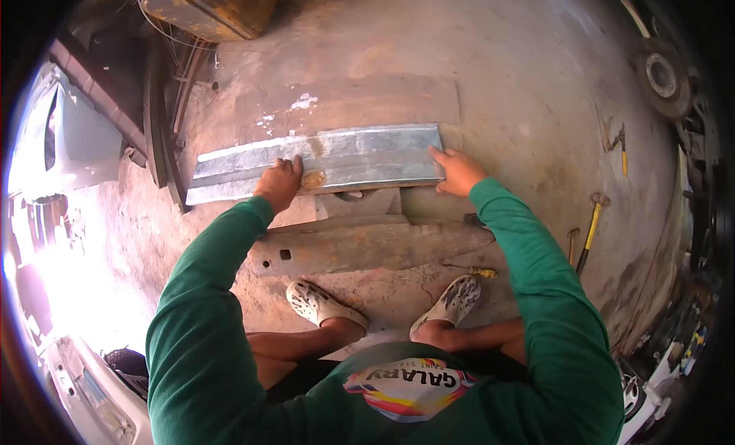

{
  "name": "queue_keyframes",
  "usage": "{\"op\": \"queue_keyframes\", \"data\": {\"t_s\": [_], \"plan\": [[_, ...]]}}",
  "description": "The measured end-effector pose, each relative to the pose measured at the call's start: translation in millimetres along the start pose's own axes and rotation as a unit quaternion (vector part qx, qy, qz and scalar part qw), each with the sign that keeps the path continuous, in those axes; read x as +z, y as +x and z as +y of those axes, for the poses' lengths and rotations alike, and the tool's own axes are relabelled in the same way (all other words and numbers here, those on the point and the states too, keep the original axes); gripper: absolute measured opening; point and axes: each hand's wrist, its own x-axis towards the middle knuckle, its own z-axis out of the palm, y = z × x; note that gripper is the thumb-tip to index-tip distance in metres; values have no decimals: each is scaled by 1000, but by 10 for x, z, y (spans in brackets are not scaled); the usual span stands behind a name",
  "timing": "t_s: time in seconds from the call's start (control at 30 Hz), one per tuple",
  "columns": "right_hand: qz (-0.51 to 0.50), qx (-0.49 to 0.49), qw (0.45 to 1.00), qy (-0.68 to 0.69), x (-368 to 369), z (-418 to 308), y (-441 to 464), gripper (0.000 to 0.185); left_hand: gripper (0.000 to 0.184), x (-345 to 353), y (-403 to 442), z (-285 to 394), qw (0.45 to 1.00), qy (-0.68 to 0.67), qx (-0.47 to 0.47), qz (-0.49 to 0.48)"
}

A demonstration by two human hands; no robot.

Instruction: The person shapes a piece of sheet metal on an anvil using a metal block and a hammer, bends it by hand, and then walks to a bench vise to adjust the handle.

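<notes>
A long grey metal panel (367,150) with lengthwise ridges and brown stains lies across the middle, slightly tilted. My left hand (280,184) is on its front edge left of centre, fingers bent over the metal. At the right end my right hand (458,171) grips the panel's edge, thumb and fingers around the corner. Beneath the panel's front edge, a grey piece (360,204) shows in part. Nearer to my feet rests a long rusty metal part (375,247) with a square hole near its left end.
A flat brown sheet (367,100) lies behind the panel. A yellow-handled screwdriver (482,272) is near my right foot. Farther right are a yellow-handled hammer (593,230), pliers (623,154) and a wheel hub (661,75). A rusty yellow container (218,8) stands at the back left.
</notes>
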Motion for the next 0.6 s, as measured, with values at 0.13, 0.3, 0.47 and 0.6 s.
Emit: {"op": "queue_keyframes", "data": {"t_s": [0.13,0.3,0.47,0.6], "plan": [[-1,-9,1000,-12,24,33,29,102,65,37,5,-20,1000,24,12,7],[6,-56,992,-113,117,7,32,99,51,32,-3,23,1000,12,23,-8],[32,-67,991,-109,226,26,19,97,47,161,45,111,999,28,-4,-42],[-16,-42,994,-98,113,-20,51,97,49,62,62,109,999,-1,-11,-53]]}}
